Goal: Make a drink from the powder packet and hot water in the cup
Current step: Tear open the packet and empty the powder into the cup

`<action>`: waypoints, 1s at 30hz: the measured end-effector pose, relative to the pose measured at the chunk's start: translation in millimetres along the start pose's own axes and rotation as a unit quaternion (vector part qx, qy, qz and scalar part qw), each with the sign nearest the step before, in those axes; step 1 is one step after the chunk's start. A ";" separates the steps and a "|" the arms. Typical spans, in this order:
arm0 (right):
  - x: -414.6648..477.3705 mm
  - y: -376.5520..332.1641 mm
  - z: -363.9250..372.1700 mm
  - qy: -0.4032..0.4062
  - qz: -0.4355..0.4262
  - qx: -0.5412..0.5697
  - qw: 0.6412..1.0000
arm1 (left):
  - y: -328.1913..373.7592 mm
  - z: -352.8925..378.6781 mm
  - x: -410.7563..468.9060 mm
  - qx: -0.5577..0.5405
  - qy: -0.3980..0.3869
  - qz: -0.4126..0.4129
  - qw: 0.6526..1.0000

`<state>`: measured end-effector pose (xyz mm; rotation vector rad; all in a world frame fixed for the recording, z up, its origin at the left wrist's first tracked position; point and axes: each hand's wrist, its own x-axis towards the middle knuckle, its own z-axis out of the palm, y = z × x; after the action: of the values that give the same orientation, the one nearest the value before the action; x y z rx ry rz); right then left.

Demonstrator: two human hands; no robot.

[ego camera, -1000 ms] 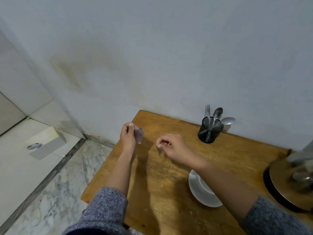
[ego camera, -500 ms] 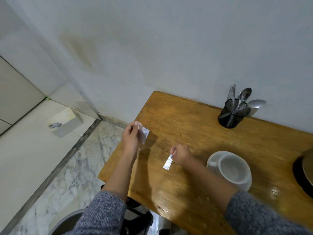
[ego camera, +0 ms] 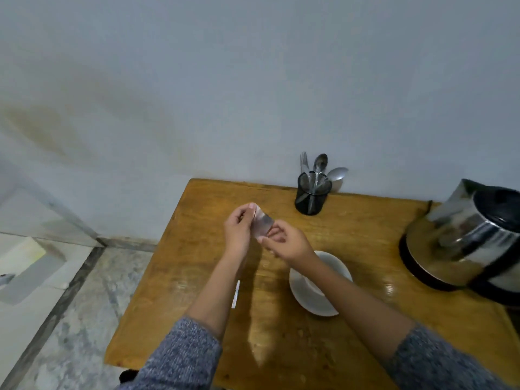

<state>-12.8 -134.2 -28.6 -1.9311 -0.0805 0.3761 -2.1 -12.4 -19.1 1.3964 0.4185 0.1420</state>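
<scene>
Both hands hold a small silvery powder packet [ego camera: 262, 224] above the wooden table [ego camera: 365, 229]. My left hand [ego camera: 238, 229] pinches its upper left edge, and my right hand [ego camera: 287, 241] grips its lower right edge. A white cup on a saucer [ego camera: 311, 298] stands just below my right forearm, which hides most of the cup. The torn-off strip [ego camera: 235, 294] of the packet lies on the table by my left forearm. A steel electric kettle [ego camera: 467, 237] stands at the right.
A black mesh holder [ego camera: 311, 197] with spoons and a fork stands at the back by the wall. The table's left edge drops to a marble floor [ego camera: 84, 291]. A pale box [ego camera: 28, 266] lies on the floor at far left.
My right hand has let go of the torn strip, which now lies on the table, and has come up to grip the packet with the left hand. The view has shifted right, showing the kettle.
</scene>
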 end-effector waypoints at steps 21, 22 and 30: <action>-73.4 38.5 -114.9 0.155 0.165 0.293 0.929 | -7.4 85.0 -50.0 0.256 -0.332 -0.049 0.907; -73.4 42.0 -116.0 0.150 0.162 0.256 0.941 | -7.8 86.0 -49.9 0.264 -0.342 -0.055 0.900; -68.3 56.1 -119.0 0.131 0.086 -0.071 0.985 | -19.2 92.1 -46.5 0.368 -0.342 0.024 0.864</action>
<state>-48.8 -278.0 -24.7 -2.1194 0.2392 0.2306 -13.9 -116.7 -17.8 2.0842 -0.1972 -0.5253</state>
